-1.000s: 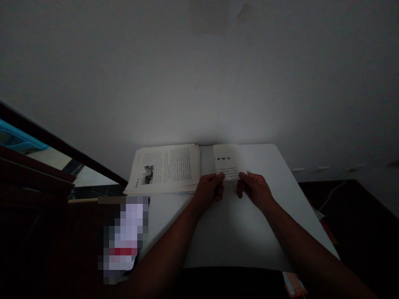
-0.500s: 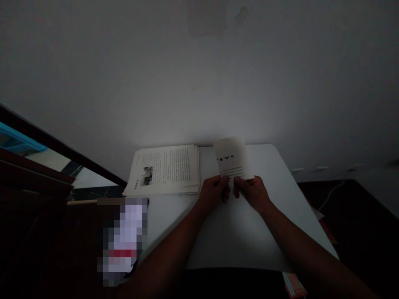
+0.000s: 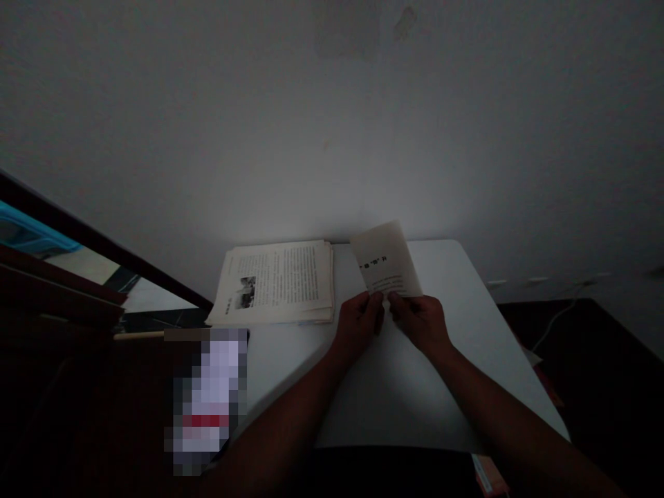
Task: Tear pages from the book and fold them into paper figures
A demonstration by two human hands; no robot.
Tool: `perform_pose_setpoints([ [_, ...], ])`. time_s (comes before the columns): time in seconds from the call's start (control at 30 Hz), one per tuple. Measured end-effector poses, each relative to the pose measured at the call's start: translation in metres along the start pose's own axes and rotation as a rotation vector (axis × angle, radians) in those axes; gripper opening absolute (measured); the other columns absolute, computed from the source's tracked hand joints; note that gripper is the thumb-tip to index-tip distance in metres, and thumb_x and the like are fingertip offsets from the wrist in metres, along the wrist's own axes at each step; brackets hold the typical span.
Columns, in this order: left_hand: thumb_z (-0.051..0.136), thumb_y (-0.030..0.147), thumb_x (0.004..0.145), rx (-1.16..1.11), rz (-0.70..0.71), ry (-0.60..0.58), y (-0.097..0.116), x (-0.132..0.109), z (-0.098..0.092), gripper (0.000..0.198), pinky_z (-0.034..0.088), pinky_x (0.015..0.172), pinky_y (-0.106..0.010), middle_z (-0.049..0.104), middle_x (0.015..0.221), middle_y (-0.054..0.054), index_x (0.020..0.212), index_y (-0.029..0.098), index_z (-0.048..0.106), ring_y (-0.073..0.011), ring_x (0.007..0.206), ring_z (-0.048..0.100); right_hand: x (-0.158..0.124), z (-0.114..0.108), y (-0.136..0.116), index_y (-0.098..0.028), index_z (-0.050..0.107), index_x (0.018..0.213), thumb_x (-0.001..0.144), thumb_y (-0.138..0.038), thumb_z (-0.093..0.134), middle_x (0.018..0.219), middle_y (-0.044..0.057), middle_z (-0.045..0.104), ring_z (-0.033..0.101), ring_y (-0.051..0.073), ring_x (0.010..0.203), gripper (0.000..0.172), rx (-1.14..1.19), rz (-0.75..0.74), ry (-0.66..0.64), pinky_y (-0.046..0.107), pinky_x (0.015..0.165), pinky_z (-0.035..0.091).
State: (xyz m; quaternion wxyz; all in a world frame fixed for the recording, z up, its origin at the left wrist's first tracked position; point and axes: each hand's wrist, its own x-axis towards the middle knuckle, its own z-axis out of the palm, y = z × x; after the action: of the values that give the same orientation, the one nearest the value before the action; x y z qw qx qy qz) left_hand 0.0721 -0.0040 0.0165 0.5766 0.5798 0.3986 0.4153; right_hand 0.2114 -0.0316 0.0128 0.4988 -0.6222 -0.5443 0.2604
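A small printed sheet of paper (image 3: 388,257) is held up over the white table (image 3: 456,277), its upper end leaning to the left. My left hand (image 3: 359,324) pinches its lower left edge. At the lower right edge, my right hand (image 3: 422,321) grips the same paper, the thumbs close to each other. A dark line of large characters and some smaller text show on the sheet. To the left of my hands lies a stack of printed pages (image 3: 280,280), with a small dark picture on the top one.
A blurred-out device (image 3: 215,394) is at the table's left edge. The wall (image 3: 332,138) rises behind the table. A pale cable (image 3: 555,321) runs at the right, and a reddish packet (image 3: 490,476) shows below the front edge. Dark wooden rails (image 3: 104,242) stand at the left.
The paper has tilted, its top swinging slightly left and up. Both hands keep their hold and have shifted only a little. The stack of pages lies as before.
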Motion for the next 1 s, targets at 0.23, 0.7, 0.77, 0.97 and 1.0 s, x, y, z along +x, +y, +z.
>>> perform_pose_setpoints([
  [0.23, 0.046, 0.049, 0.086, -0.022, 0.021, 0.031, 0.000, 0.002, -0.003, 0.042, 0.033, 0.044, -0.021, 0.044, 0.046, 0.005, 0.059, 0.017, 0.047, -0.0067, 0.040, 0.040, 0.004, -0.003, 0.005, -0.017, 0.064, 0.064, 0.080, -0.042, 0.060, 0.055, 0.001, 0.059, 0.053, 0.012, 0.049, 0.030, 0.225, 0.063, 0.109, 0.026, 0.050, 0.042],
  [0.7, 0.048, 0.055, 0.083, -0.113, -0.012, 0.084, -0.001, 0.003, -0.002, 0.044, 0.032, 0.042, -0.021, 0.045, 0.046, 0.005, 0.060, 0.017, 0.048, -0.0072, 0.039, 0.040, 0.006, 0.007, -0.001, -0.016, 0.065, 0.073, 0.075, -0.043, 0.065, 0.055, 0.001, 0.062, 0.054, 0.013, 0.044, 0.027, 0.520, 0.173, -0.114, 0.028, 0.047, 0.043],
  [0.77, 0.046, 0.053, 0.084, -0.064, 0.010, 0.058, -0.001, 0.001, 0.001, 0.045, 0.034, 0.045, -0.022, 0.046, 0.046, 0.004, 0.059, 0.017, 0.049, -0.0074, 0.040, 0.041, 0.005, 0.009, -0.001, -0.016, 0.064, 0.061, 0.072, -0.044, 0.068, 0.050, 0.001, 0.060, 0.054, 0.013, 0.044, 0.031, 0.484, 0.199, -0.139, 0.028, 0.048, 0.044],
  [0.97, 0.045, 0.048, 0.086, 0.009, 0.036, -0.039, 0.001, 0.000, 0.000, 0.044, 0.035, 0.048, -0.021, 0.049, 0.048, 0.003, 0.057, 0.016, 0.051, -0.0078, 0.044, 0.044, 0.005, 0.002, 0.006, -0.015, 0.062, 0.051, 0.074, -0.045, 0.066, 0.051, 0.003, 0.061, 0.056, 0.015, 0.049, 0.038, 0.474, 0.167, -0.201, 0.028, 0.051, 0.043],
  [1.0, 0.047, 0.048, 0.085, 0.022, 0.033, -0.046, 0.001, 0.000, -0.002, 0.042, 0.035, 0.048, -0.021, 0.050, 0.049, 0.003, 0.059, 0.016, 0.052, -0.0080, 0.045, 0.045, 0.005, 0.001, 0.006, -0.016, 0.062, 0.049, 0.075, -0.045, 0.066, 0.052, 0.004, 0.062, 0.057, 0.015, 0.052, 0.039, 0.458, 0.153, -0.202, 0.028, 0.053, 0.044],
])
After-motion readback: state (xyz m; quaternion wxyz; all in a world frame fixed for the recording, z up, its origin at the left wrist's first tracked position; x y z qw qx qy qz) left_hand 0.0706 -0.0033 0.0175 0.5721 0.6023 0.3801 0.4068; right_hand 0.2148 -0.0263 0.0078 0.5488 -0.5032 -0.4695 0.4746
